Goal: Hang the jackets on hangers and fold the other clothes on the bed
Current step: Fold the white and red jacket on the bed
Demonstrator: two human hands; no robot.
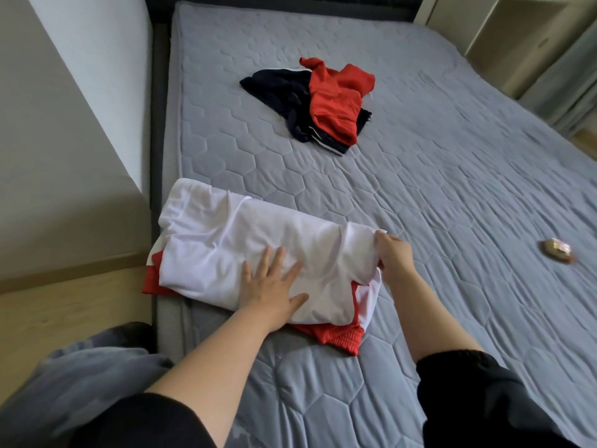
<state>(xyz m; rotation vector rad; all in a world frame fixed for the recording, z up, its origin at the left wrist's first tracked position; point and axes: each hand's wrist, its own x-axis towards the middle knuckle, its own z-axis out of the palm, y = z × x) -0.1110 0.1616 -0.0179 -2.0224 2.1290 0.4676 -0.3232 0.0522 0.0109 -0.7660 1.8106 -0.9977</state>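
**White top pressed flat by one hand, pinched at the edge by the other**

White fabric with red trim, a sports top (226,240), lies partly folded at the near left corner of the bed (452,163), on the grey quilted cover. A red garment (339,334) shows from underneath it along the near edge.

The left hand (274,286) rests palm down on the top, its fingers (265,261) straight and spread wide, pressing the cloth and gripping nothing. The right hand (395,257) is at the top's right end, where its fingers (382,242) curl round the edge and pinch it, lifting a fold slightly off the cover.

Farther up the bed, well apart from the hands, a loose heap of red and navy clothes (323,105) lies unfolded. A small brownish object (557,250), too blurred to identify, sits on the cover at the right.
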